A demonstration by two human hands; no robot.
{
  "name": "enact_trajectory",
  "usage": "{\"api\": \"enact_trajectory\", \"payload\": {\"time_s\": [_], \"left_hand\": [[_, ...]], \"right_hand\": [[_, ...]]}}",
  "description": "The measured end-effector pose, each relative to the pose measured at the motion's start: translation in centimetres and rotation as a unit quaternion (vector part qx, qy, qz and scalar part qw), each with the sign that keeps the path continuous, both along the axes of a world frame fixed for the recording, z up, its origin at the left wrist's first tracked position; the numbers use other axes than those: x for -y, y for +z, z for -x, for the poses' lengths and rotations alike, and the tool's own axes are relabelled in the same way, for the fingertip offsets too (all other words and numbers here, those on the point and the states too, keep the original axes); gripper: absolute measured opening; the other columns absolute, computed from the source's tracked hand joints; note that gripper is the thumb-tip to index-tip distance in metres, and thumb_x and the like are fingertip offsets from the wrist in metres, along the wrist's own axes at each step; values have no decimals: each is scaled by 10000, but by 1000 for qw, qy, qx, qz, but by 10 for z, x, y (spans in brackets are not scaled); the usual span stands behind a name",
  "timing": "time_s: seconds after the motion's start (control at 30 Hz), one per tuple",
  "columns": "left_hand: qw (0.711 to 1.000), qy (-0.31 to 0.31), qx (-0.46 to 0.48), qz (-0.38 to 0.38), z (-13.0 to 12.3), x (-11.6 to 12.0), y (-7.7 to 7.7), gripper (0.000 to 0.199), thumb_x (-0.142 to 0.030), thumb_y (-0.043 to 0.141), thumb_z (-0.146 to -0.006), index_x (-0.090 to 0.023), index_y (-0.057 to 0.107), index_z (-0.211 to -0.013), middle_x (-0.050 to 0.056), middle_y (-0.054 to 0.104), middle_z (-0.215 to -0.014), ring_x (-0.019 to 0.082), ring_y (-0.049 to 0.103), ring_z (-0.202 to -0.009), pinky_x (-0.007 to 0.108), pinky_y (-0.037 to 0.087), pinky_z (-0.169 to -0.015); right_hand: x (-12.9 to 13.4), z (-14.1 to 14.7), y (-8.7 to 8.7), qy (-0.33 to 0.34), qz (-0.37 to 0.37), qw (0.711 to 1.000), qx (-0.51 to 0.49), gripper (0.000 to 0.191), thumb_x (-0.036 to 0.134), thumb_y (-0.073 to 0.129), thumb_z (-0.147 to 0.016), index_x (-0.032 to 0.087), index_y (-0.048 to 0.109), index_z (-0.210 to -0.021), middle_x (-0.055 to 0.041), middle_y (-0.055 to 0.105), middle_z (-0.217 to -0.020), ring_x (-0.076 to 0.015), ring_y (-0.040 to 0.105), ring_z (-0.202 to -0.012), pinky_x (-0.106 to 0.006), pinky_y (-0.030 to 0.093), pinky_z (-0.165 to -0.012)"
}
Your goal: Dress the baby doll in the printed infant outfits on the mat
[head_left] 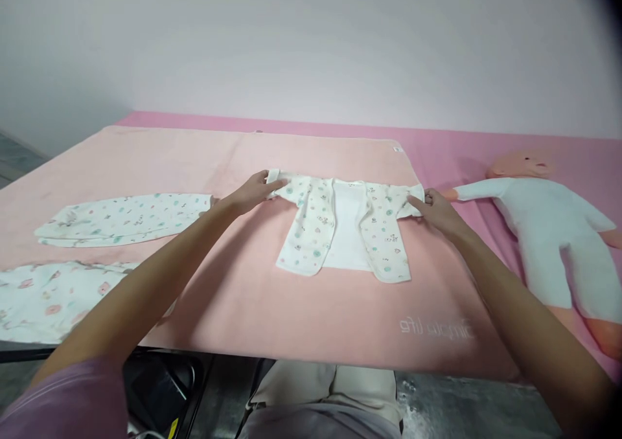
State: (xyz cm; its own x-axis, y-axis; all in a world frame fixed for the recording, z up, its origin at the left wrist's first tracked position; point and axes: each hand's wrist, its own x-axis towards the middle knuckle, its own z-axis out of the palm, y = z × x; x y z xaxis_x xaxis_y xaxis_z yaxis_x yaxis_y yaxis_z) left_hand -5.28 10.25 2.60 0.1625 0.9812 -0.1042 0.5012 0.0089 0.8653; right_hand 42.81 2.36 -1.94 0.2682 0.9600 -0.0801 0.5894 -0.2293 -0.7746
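Observation:
A small white baby jacket [315, 222] with a scattered print is spread in front of me, its front parted to show the plain white inside. My left hand [255, 191] grips the end of its left-side sleeve, thumb on top. At the opposite sleeve, my right hand [435, 209] pinches the cuff between thumb and fingers. The jacket's lower edges hang or rest just over the peach towel [301, 322]; whether the sleeves are lifted off it is hard to tell.
To the left lie folded printed baby pants [126, 219] and another white printed cloth [53, 296]. A baby doll [544, 232] in a white suit lies at the right on a pink cover [461, 167]. Below the table edge stands a black chair [160, 387]. A wall rises behind.

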Motion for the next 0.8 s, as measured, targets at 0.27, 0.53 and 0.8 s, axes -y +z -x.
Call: {"api": "enact_trajectory", "payload": {"time_s": [0.27,0.53,0.8], "left_hand": [[988,8,-137,-64,-19,-24,-26,478,-548,781,-875,-206,557,-1121,110,714,-1149,231,690,-897,334,505,-749],[985,118,-82,-98,-15,-27,-39,401,-567,576,-1020,-211,557,-1203,109,757,-1115,223,673,-915,315,468,-779],[923,43,-281,-260,-30,-23,-27,282,-280,536,-1017,-180,594,-1274,188,662,-1359,366,503,-1312,490,351,-1088]], "right_hand": [[14,36,5,-20,-173,959,222,587,421,627,-958,136,493,-1454,-207,676,-1304,-351,600,-1204,-496,454,-1057],[73,164,21,214,-90,958,167,351,558,509,-1059,232,614,-984,-69,707,-923,-252,631,-892,-357,445,-775],[60,221,8,176,19,972,154,323,549,668,-967,235,602,-932,-71,734,-920,-260,650,-874,-333,367,-696]]}}
